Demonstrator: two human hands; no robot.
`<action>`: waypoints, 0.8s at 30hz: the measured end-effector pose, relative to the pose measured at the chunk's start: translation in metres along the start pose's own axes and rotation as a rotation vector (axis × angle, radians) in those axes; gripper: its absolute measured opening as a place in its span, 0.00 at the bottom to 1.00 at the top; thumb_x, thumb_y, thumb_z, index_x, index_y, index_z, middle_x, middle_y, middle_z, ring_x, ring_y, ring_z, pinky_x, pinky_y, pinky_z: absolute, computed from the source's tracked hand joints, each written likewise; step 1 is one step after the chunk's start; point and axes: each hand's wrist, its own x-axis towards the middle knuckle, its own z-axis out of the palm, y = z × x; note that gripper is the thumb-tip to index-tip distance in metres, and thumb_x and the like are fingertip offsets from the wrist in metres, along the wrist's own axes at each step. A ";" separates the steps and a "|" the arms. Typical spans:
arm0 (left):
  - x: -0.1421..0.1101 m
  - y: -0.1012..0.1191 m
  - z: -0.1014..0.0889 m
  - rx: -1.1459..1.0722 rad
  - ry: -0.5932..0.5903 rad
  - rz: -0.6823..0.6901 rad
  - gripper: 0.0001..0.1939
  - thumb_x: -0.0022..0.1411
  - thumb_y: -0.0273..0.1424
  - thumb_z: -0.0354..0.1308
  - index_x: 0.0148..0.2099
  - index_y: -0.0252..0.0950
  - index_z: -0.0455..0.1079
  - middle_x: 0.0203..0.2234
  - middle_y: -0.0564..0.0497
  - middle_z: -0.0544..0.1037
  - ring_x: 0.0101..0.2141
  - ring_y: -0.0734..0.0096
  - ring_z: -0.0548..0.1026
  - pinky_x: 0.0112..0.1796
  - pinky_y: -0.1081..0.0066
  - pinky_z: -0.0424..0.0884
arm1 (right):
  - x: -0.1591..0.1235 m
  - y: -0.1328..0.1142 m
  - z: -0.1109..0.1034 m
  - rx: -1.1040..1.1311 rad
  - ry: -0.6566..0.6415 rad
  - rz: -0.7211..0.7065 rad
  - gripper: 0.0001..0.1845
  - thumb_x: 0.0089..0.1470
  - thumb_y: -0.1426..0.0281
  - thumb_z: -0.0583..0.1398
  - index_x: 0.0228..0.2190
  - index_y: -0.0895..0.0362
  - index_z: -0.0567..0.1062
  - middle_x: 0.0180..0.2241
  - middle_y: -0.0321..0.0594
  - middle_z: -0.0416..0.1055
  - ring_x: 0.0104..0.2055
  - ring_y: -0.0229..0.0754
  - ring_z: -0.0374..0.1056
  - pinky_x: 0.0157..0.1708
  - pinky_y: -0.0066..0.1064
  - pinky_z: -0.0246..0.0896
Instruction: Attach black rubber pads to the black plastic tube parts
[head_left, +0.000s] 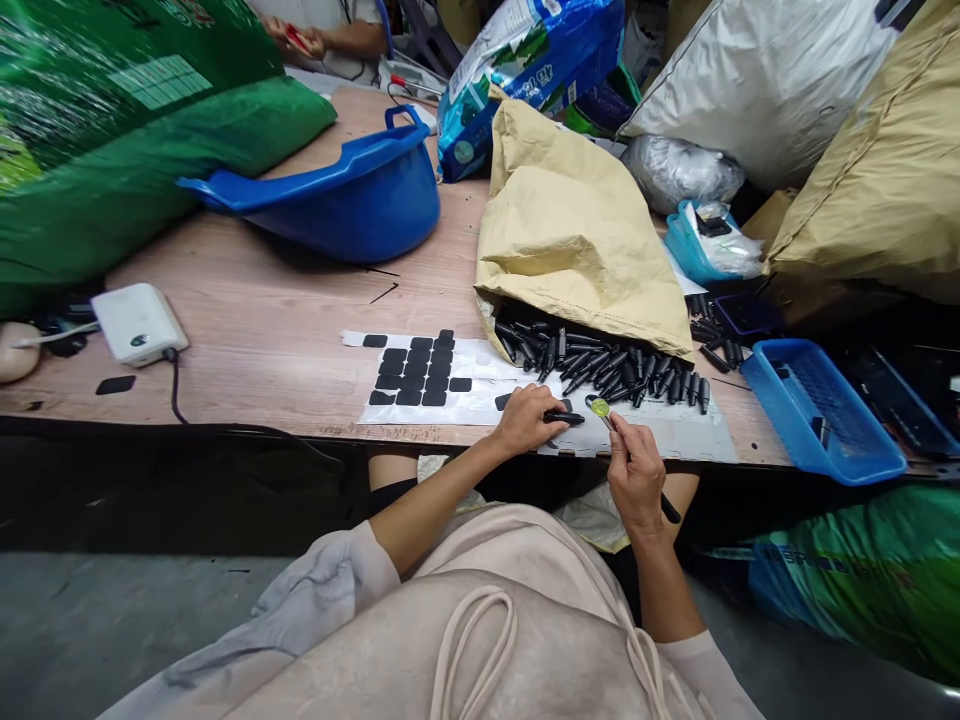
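Note:
My left hand (528, 420) is closed around a small black pen-shaped piece (564, 417) near the front edge of the table. Just to its right, my right hand (637, 470) grips a thin tool with a black handle (670, 508) and a metal shaft. A round yellow-green piece (599, 406) shows at the tool's tip; its kind I cannot make out. Beyond both hands lies a pile of similar black pieces (600, 362), spilling from a tan sack (566, 215). To the left, several black rounded patches (414, 370) lie in rows on a white sheet (480, 402).
A blue basin (367, 200) stands at the back left beside a large green bag (165, 170). A white box with a cable (139, 322) sits at left. On the right is a blue basket (817, 410). Another person's hands (300, 42) show at the far side.

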 end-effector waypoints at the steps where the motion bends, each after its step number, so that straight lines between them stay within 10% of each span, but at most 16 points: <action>1: 0.001 0.001 0.001 0.000 0.002 -0.017 0.08 0.60 0.36 0.70 0.42 0.42 0.81 0.36 0.50 0.79 0.42 0.60 0.74 0.46 0.61 0.65 | -0.001 -0.003 0.000 0.002 -0.009 0.000 0.19 0.69 0.67 0.54 0.56 0.52 0.78 0.42 0.44 0.78 0.44 0.41 0.75 0.46 0.31 0.69; 24: 0.004 0.006 0.001 -0.032 -0.012 -0.098 0.09 0.58 0.35 0.72 0.42 0.43 0.83 0.37 0.50 0.79 0.43 0.60 0.73 0.47 0.60 0.65 | -0.012 -0.018 0.004 -0.117 0.013 -0.036 0.19 0.69 0.70 0.54 0.54 0.51 0.80 0.37 0.41 0.77 0.37 0.37 0.74 0.39 0.26 0.65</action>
